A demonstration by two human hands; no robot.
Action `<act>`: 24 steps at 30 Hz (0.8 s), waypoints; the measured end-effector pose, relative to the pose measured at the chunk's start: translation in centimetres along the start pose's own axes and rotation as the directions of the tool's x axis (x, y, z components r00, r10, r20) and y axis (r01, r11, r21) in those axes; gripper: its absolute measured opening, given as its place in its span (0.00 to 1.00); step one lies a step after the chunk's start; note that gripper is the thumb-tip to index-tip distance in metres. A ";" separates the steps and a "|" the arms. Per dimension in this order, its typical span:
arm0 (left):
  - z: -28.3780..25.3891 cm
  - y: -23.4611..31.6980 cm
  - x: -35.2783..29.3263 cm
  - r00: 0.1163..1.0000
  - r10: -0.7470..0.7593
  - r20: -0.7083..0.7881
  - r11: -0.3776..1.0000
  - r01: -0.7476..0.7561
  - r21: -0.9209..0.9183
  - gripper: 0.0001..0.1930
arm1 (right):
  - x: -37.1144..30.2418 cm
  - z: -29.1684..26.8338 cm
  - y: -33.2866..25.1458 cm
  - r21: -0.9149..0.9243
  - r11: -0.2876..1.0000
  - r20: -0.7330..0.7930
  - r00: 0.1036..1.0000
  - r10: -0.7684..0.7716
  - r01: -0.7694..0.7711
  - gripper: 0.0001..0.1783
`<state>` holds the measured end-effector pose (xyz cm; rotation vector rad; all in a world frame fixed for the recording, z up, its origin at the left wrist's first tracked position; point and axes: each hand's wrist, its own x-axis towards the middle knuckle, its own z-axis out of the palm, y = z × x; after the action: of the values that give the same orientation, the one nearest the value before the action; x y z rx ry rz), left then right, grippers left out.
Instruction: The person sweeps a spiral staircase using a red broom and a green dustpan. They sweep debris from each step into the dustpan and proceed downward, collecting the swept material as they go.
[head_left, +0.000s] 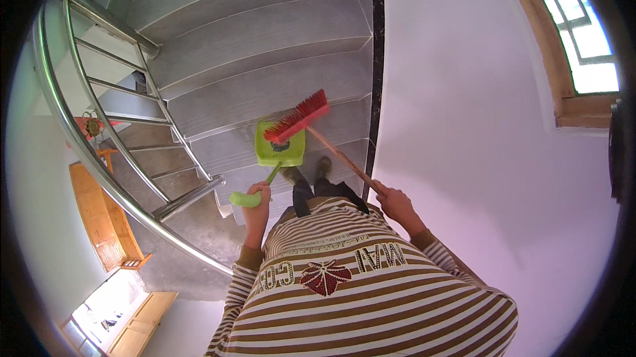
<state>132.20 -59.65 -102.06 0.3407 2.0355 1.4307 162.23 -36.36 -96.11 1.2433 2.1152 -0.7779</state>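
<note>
My left hand [257, 206] is closed round the handle of a light green dustpan [270, 156], whose pan lies by the grey stair in front of my feet. Dark debris shows inside the pan. In my right hand [396, 204] is the wooden stick of a broom [298, 117] with a red head and red bristles. The broom head slants across the pan's far right edge, its bristles partly over the opening. Whether the bristles touch the pan, I cannot tell.
Grey stairs [265, 22] rise ahead of me. A metal railing [99, 138] curves along the left, with a lower floor and a wooden bench [106, 218] beyond it. A white wall [464, 125] with a barred window [576, 22] stands on the right.
</note>
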 end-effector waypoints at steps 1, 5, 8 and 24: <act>0.0 0.1 0.0 1.000 -0.003 -0.003 1.000 0.003 0.013 0.06 | -1.7 -1.3 0.1 0.017 1.000 0.013 1.000 0.016 -0.016 0.29; -0.3 -0.5 0.2 1.000 0.010 0.013 0.999 -0.011 0.044 0.05 | -5.1 -2.7 2.6 0.286 0.958 0.009 1.000 -0.021 0.018 0.26; -0.4 -0.9 0.5 0.999 0.049 0.021 0.998 -0.049 0.037 0.05 | -5.7 -3.4 2.2 0.351 0.930 -0.007 0.994 -0.112 0.107 0.25; 0.3 -2.2 0.8 0.999 0.036 0.019 0.999 -0.036 0.031 0.05 | -0.7 -1.4 4.5 0.083 0.993 -0.210 0.972 0.103 -0.087 0.28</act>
<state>132.04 -59.79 -104.44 0.4039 2.0485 1.4140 166.31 -33.96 -95.52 1.5157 2.1927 -0.7128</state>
